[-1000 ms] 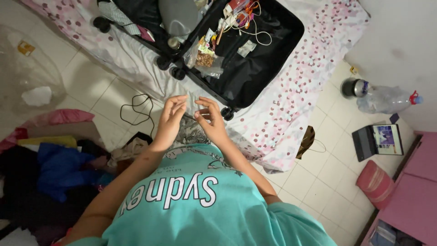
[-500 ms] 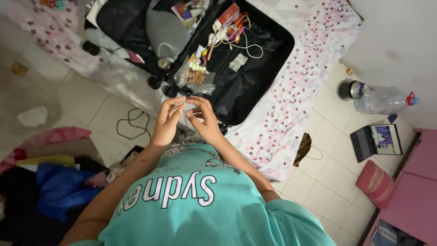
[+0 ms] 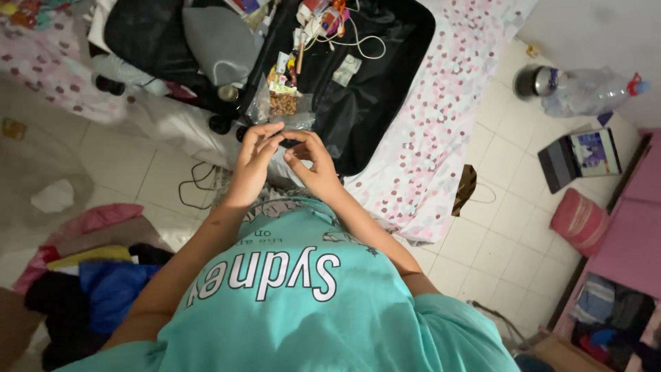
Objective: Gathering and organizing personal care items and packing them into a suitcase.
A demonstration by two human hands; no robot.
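**Head cam: both hands pinching a little clear bag over the open suitcase**

Head view has us looking straight down, and dead centre our left hand and right hand meet on a small clear plastic bag, held up in the air just in front of the black suitcase lying open on the spotted bedsheet. Both grips are closed on it, fingertips pinching the edge nearest us; what's inside we can't tell.

Handling-wise, we'd guess it's light, floppy and a bit slippery, so the pinch belongs on that edge, not the crinkly middle.

Pose: forearms come up from the bottom of the frame and converge, wrists bent inward, fingers curled, thumbs facing each other. Snack packets and a white cable sit in the suitcase, top centre. A plastic bottle lies upper right.
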